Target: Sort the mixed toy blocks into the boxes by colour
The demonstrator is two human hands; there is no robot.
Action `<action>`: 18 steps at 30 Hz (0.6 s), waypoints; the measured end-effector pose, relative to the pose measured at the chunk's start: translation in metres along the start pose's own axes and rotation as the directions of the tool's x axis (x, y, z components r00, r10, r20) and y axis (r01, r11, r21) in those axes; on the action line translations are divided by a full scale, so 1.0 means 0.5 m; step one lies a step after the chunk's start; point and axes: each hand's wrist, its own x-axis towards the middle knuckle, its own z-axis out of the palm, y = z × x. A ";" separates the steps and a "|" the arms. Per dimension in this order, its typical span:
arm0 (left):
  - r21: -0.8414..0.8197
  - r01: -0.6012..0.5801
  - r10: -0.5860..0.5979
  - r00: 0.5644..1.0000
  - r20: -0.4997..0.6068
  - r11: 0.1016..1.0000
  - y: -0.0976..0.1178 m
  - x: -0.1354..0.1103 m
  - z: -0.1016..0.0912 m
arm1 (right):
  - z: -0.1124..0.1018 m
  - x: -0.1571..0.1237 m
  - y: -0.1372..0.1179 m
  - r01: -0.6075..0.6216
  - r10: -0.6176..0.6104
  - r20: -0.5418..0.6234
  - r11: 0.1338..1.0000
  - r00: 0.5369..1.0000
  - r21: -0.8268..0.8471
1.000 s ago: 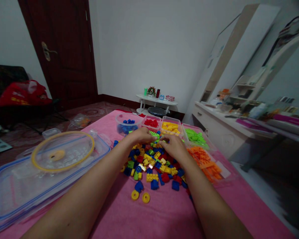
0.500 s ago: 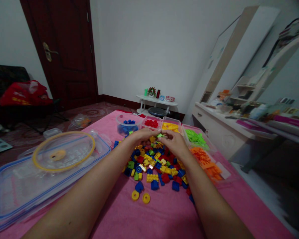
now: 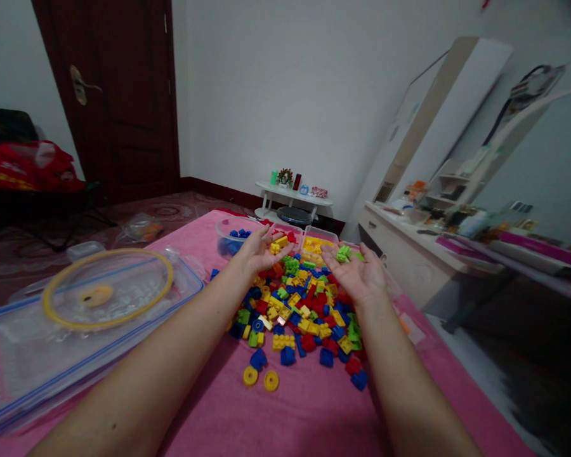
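Observation:
Yellow toy bricks [image 3: 280, 244] lie in my left hand [image 3: 257, 252], cupped with the palm turned up and the fingers partly curled. On the upturned fingers of my right hand [image 3: 361, 276] rest light green bricks [image 3: 344, 254]. Both hands hover over the far side of a mixed heap of building bricks [image 3: 297, 304] in yellow, blue, red and green. Two yellow wheel-like rings [image 3: 271, 381] sit in front of the heap.
Behind the heap stand a round tub of blue bricks [image 3: 226, 244], a box of red pieces [image 3: 292, 231] and a box of yellow pieces [image 3: 320, 238]. Large clear lids [image 3: 190, 289] cover the left of the pink cloth [image 3: 266, 425]. A dresser [image 3: 409, 241] stands right.
My hands have drawn apart from their meeting point over the heap and turned palms up. Yellow bricks now show in the left, green ones in the right. The view has shifted slightly.

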 end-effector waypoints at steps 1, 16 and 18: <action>0.001 0.001 -0.001 1.000 0.001 1.000 -0.001 0.002 0.000 | 0.001 -0.001 0.000 -0.007 0.007 -0.010 1.000 1.000 0.004; -0.015 -0.113 0.108 0.977 -0.184 0.993 -0.015 0.039 -0.013 | -0.085 0.121 -0.188 0.019 -0.317 -0.477 0.848 0.819 -0.530; -0.014 -0.133 0.129 0.977 -0.172 0.991 -0.019 0.039 -0.014 | -0.090 0.129 -0.195 0.042 -0.354 -0.401 0.792 0.845 -0.609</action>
